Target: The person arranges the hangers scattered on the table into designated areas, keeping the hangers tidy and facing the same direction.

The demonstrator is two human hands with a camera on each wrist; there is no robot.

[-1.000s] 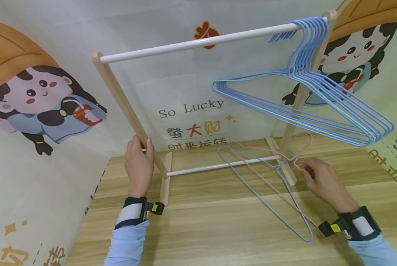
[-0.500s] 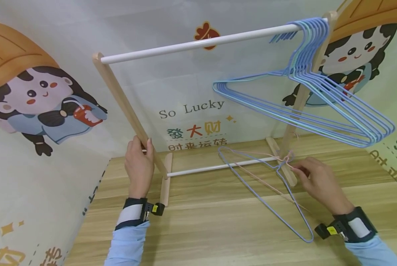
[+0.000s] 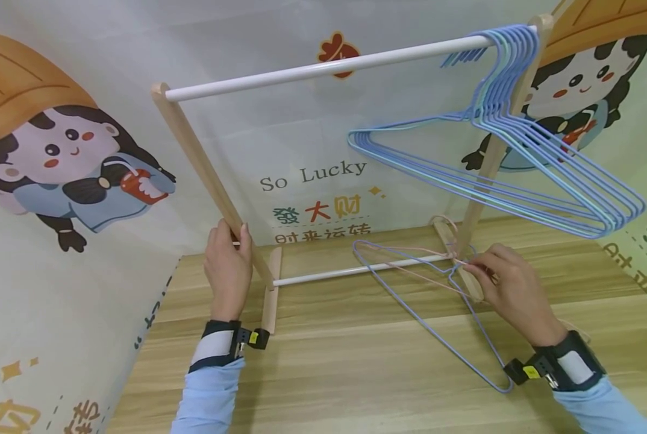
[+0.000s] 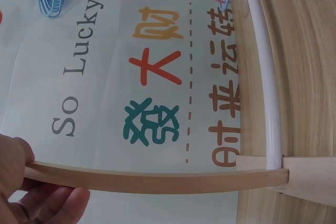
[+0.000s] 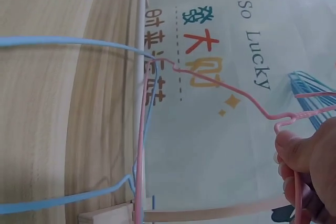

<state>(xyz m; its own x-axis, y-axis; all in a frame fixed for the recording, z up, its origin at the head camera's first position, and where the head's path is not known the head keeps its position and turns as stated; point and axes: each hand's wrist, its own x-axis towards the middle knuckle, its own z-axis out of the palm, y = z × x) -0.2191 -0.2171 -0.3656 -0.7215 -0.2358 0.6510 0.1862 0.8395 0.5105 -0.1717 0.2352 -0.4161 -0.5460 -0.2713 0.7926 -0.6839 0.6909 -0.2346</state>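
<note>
From above and before the pale wooden, rectangular rack (image 3: 201, 163), the head view looks down; sideways wrist views, nearer its ends, face and share the white printed backdrop (image 3: 291, 141).

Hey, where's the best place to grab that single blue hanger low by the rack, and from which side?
Probably pinch the blue hanger midway along its long straight wire, from the near side: that stretch shows bare, while its neck and hook sit crowded by the pink hanger, right hand and rack.
</note>
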